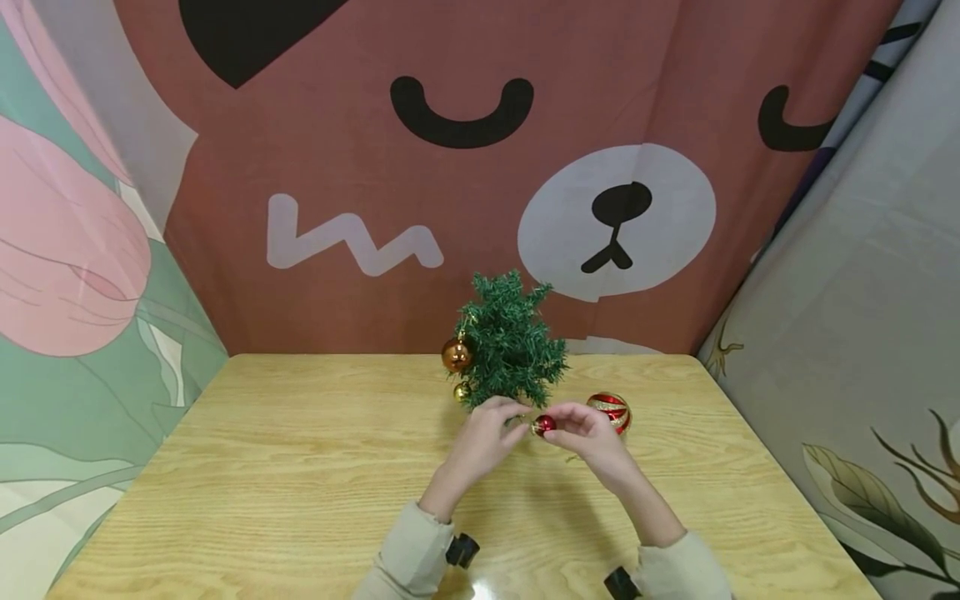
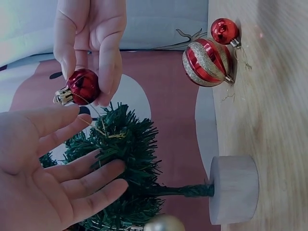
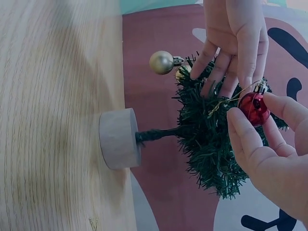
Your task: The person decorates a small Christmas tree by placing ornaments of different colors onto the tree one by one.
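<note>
My right hand (image 1: 592, 435) pinches a small shiny red bauble (image 3: 254, 109) between thumb and fingers. The bauble has a gold cap and a thin gold hanging loop (image 2: 114, 135), which trails beside it. My left hand (image 1: 482, 439) is close to the cap, its fingers spread and loosely extended; whether a fingertip touches the cap or loop is hard to tell. Just behind both hands stands a small green artificial Christmas tree (image 1: 517, 342) on a pale round base (image 2: 235, 190). On its left side hang an amber bauble (image 1: 457, 356) and a smaller gold bauble (image 1: 462, 392).
A larger red bauble with gold glitter stripes (image 1: 613, 410) lies on the wooden table (image 1: 300, 467), right of the tree. Beside it in the left wrist view is another small red bauble (image 2: 224, 31). A printed cloth (image 1: 337, 308) hangs behind the table.
</note>
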